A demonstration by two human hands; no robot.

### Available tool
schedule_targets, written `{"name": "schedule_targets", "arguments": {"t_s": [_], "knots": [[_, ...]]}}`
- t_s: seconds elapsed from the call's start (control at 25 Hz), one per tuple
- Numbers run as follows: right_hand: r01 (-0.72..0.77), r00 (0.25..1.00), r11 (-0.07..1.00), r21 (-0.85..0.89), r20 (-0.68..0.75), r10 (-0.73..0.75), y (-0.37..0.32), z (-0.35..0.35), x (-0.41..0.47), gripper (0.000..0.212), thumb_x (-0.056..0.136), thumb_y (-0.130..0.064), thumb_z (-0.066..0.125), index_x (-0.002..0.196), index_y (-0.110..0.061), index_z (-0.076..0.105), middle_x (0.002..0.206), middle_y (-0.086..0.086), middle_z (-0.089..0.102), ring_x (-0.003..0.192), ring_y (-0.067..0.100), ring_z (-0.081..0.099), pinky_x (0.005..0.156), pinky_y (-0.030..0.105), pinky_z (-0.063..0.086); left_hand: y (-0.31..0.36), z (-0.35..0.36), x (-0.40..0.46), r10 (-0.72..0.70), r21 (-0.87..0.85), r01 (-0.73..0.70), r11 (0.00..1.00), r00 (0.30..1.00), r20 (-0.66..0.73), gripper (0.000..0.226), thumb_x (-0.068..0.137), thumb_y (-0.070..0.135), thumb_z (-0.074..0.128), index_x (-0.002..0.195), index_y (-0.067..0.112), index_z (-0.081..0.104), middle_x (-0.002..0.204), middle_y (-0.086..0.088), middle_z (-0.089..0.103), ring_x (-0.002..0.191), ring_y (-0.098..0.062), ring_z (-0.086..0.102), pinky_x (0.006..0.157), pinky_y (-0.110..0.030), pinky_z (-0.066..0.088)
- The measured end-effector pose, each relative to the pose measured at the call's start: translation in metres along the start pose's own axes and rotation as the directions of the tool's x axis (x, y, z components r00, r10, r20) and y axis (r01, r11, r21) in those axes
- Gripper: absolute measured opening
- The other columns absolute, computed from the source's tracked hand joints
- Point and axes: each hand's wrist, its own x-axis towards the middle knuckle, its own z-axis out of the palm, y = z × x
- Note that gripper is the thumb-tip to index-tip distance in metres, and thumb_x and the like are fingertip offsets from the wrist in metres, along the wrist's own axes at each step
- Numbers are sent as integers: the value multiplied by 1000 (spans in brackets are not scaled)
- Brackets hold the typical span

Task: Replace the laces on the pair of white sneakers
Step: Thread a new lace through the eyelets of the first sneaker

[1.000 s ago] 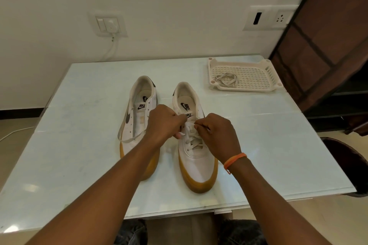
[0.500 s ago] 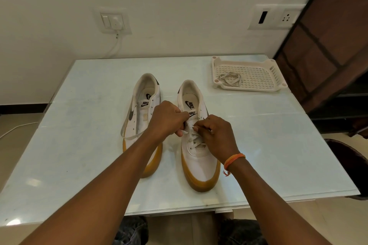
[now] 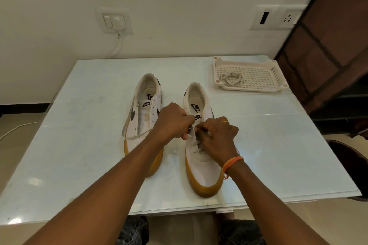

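Note:
Two white sneakers with tan soles stand side by side on the table, toes toward me. The left sneaker (image 3: 145,117) has open eyelets and a loose lace (image 3: 137,135) draped across it. The right sneaker (image 3: 201,157) is partly laced over its lower eyelets. My left hand (image 3: 171,121) and my right hand (image 3: 217,135) meet above the right sneaker's upper eyelets, each pinching a piece of its white lace (image 3: 191,133). The fingertips and the lace ends are mostly hidden between the hands.
A white perforated plastic tray (image 3: 258,77) sits at the table's back right with a bundled lace (image 3: 231,79) in it. The pale glass table (image 3: 89,155) stands against a wall. A dark cabinet (image 3: 328,45) and a dark seat (image 3: 350,161) are to the right.
My head has tilted up a little, so the shoes sit lower in view. Both hands stay at the right sneaker's upper eyelets, shifted only slightly while working the lace.

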Motion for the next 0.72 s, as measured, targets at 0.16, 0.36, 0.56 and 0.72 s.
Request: {"name": "schedule_targets", "arguments": {"t_s": [0.16, 0.36, 0.56, 0.72], "knots": [[-17, 997, 977, 214, 81, -1, 2, -5, 5, 14, 93, -20, 63, 92, -16, 76, 88, 0, 70, 87, 15, 58, 83, 34, 39, 0, -9, 0, -47, -31, 51, 998, 992, 120, 18, 88, 18, 70, 85, 0, 73, 78, -14, 74, 51, -16, 67, 40, -16, 41], [-3, 981, 985, 172, 190, -30, 8, -2, 9, 13, 94, -28, 60, 88, -27, 72, 83, -12, 62, 90, 18, 58, 89, 50, 45, 0, -10, -1, -47, 94, 34, 995, 990, 135, 12, 83, 13, 74, 84, 1, 74, 78, -13, 74, 46, -11, 62, 40, -14, 40], [-23, 979, 994, 109, 204, 0, 17, -18, 13, 15, 88, -45, 63, 80, -35, 71, 82, -13, 67, 94, 16, 55, 87, 39, 39, 2, -23, 0, -22, 185, 4, 983, 995, 97, 15, 89, 15, 64, 83, 3, 72, 76, -4, 74, 45, -12, 63, 50, -22, 49], [-42, 972, 996, 74, 236, 23, 20, -32, 14, 14, 84, -52, 65, 74, -44, 66, 83, -14, 68, 103, 19, 53, 83, 38, 28, -9, -60, 4, -12, 221, 46, 974, 988, -153, 21, 90, 19, 59, 77, 5, 68, 72, -5, 71, 52, -19, 67, 51, -24, 48]]}}
